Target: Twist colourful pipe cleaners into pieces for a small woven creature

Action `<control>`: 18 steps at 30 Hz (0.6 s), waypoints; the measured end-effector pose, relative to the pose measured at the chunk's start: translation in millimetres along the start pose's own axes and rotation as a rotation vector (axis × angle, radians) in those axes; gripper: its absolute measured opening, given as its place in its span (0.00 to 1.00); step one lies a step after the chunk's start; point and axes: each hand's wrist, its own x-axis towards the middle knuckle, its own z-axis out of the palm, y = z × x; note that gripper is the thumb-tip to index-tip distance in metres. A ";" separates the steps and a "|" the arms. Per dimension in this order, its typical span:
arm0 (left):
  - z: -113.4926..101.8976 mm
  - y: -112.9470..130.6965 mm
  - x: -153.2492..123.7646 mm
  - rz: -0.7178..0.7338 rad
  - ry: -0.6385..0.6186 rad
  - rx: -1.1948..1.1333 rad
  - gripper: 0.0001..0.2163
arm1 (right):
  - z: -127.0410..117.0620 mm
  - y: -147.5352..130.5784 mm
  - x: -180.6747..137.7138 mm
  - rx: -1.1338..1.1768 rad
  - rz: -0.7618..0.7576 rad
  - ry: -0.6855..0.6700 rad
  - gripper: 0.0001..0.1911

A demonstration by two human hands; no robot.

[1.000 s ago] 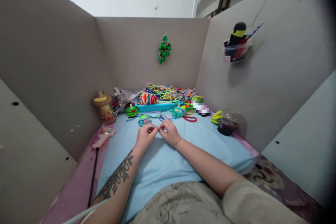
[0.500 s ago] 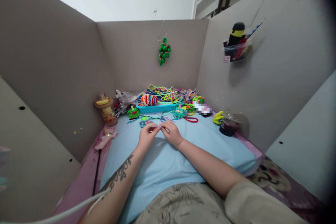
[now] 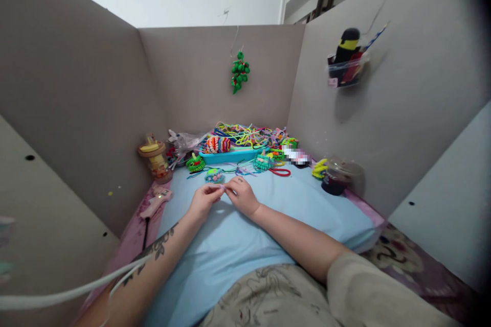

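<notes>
My left hand (image 3: 207, 198) pinches a small pale-purple piece (image 3: 222, 187), too small to make out its kind. Fingertips of my right hand (image 3: 241, 194) meet it from the other side, also pinched, so the two hands almost touch over the blue cloth. Just beyond them lies a small turquoise and green crocheted piece (image 3: 215, 176) with pink dots. Behind it stands a blue tray (image 3: 233, 156) heaped with colourful cords (image 3: 245, 135). A turquoise crocheted piece (image 3: 263, 161) and a green crocheted figure (image 3: 195, 163) sit in front of the tray.
A pink glue gun (image 3: 155, 204) lies at the left edge, near a lidded cup (image 3: 153, 161). At right stand a dark jar (image 3: 334, 183) and a yellow piece (image 3: 319, 168). Grey panels (image 3: 222, 76) enclose three sides. A white cable (image 3: 76, 294) crosses my left forearm.
Both hands have shifted slightly left and a little nearer to me, still pinched together at the fingertips. My left forearm has swung outward, and more of the dotted crocheted piece shows.
</notes>
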 end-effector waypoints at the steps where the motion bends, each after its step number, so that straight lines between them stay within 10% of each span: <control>1: -4.4 -1.1 -0.1 -0.006 0.000 -0.003 0.17 | 3.2 -2.1 1.2 -0.008 -0.002 -0.007 0.07; 18: -10.5 -14.9 -0.6 0.309 0.055 0.338 0.11 | 2.8 -2.5 -6.8 -0.127 0.072 -0.013 0.05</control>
